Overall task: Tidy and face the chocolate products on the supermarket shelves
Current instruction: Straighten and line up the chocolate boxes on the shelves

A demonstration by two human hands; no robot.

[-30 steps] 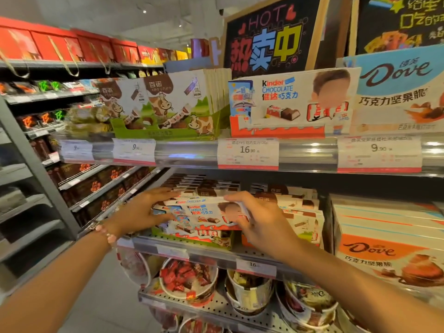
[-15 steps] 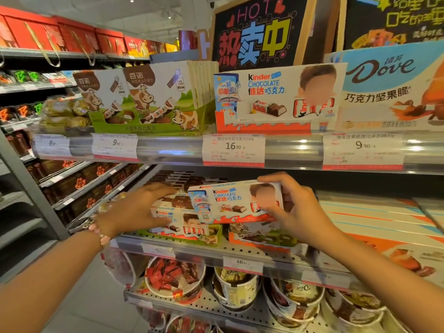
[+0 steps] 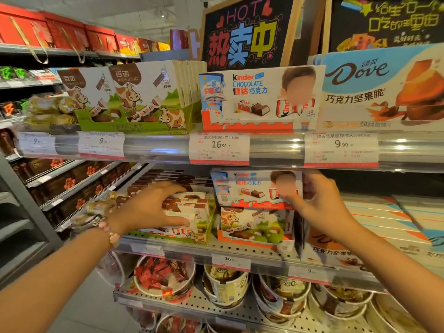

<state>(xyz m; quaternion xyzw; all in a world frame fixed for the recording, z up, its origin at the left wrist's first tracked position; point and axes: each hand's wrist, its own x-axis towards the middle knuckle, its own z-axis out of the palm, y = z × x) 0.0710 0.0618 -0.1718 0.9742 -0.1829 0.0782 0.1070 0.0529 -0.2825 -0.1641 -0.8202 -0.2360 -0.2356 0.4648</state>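
A white and orange Kinder chocolate box (image 3: 249,188) is held upright above the middle shelf, its front facing me. My right hand (image 3: 319,205) grips its right end, thumb on the front. Below it a cow-print chocolate box (image 3: 252,227) stands in an orange tray. My left hand (image 3: 149,207) reaches into the green tray (image 3: 192,236) to the left, its fingers and thumb curled round a stack of small chocolate boxes (image 3: 189,207).
The upper shelf (image 3: 156,146) carries cow-print boxes (image 3: 134,97), a large Kinder display box (image 3: 262,97) and Dove boxes (image 3: 384,90). More Dove boxes (image 3: 374,222) lie flat at the right. Round tubs of wrapped chocolates (image 3: 165,277) fill the shelf below.
My right hand has lifted the Kinder box off the left tray and carried it to the right, turning it upright. My left hand has moved further into the green tray.
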